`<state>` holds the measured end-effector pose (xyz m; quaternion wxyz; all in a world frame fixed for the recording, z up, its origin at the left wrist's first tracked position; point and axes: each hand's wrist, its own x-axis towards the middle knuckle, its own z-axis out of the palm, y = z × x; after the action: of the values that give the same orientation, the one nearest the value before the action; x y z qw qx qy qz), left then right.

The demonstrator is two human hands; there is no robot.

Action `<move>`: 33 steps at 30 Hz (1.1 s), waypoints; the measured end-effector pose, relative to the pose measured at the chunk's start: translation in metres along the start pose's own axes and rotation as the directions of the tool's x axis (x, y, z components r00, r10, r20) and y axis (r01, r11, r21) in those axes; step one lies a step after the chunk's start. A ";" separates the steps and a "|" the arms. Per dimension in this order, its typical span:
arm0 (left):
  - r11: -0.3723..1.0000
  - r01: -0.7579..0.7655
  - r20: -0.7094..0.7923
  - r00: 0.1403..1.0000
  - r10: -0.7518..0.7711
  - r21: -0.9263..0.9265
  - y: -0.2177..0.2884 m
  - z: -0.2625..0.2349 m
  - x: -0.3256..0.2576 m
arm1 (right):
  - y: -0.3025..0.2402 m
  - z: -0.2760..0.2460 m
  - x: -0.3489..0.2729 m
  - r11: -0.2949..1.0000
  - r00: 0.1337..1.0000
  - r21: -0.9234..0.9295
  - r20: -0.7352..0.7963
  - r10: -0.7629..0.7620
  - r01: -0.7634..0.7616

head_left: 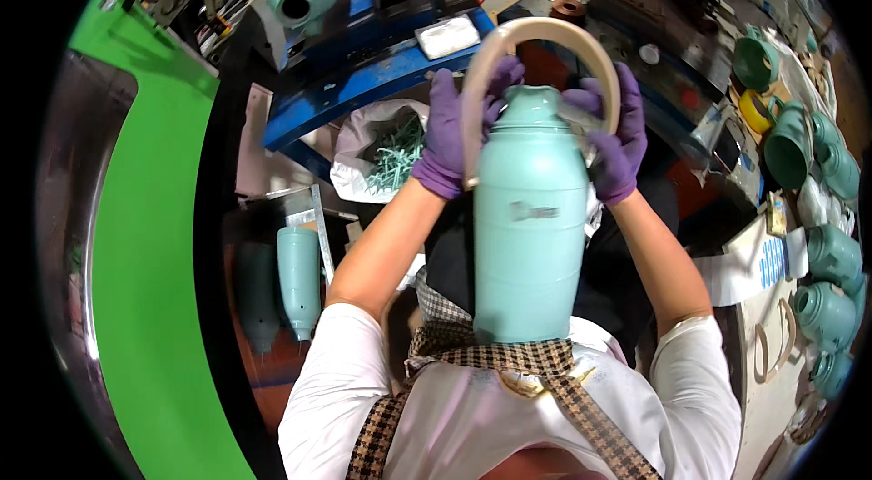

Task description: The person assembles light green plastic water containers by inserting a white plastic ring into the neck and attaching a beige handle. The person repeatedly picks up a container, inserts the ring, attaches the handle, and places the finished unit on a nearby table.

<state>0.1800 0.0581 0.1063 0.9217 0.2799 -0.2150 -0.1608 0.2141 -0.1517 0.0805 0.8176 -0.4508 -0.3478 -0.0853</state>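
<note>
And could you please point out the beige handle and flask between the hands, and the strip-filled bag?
Beige handle (545, 29), head view: arch top.
Flask (530, 233), head view: middle of body.
Bag (351, 153), head view: left wall.

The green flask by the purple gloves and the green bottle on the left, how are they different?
A beige handle arches over the flask; the bottle shows none. The flask's narrow end faces the picture's top, the bottle's its bottom. The flask looks wider than the bottle. Both are pale green.
</note>
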 end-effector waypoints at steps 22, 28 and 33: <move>-0.260 -0.842 0.789 0.536 -0.300 0.473 -0.013 0.078 0.010 | -0.018 -0.049 -0.015 0.819 0.886 0.343 0.230 0.401 -0.460; -0.020 -0.744 0.659 0.604 -0.448 0.668 -0.059 0.075 -0.025 | -0.133 -0.183 -0.104 0.939 0.832 0.320 -0.483 0.274 -0.124; -0.483 -0.537 0.499 0.839 -0.219 0.691 -0.032 0.035 -0.052 | -0.257 -0.340 -0.212 0.965 0.355 -0.088 -0.918 -0.175 0.245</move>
<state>0.1128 0.0387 0.0972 0.1641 0.8315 -0.4891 0.2059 0.1072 -0.6088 -0.0016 0.8686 -0.2530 0.1060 -0.4128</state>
